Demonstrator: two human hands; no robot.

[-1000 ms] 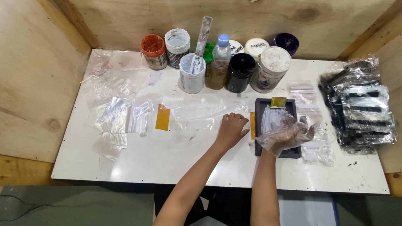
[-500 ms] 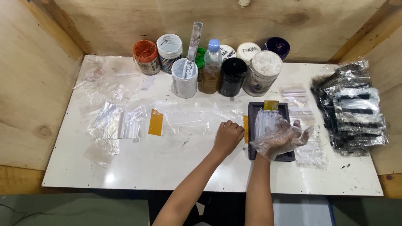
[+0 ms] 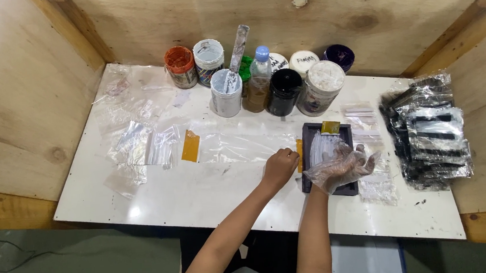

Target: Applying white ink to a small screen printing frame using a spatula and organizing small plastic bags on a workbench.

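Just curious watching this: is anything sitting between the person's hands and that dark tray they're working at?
Nothing visible does. The gloved right hand lies on the dark tray, and the bare left hand is closed at its left edge by a yellow strip. The jars stand farther back.

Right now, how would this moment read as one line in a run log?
left hand: closed by dark tray edge | right hand: clear glove, resting on tray | jars behind | black packets at right
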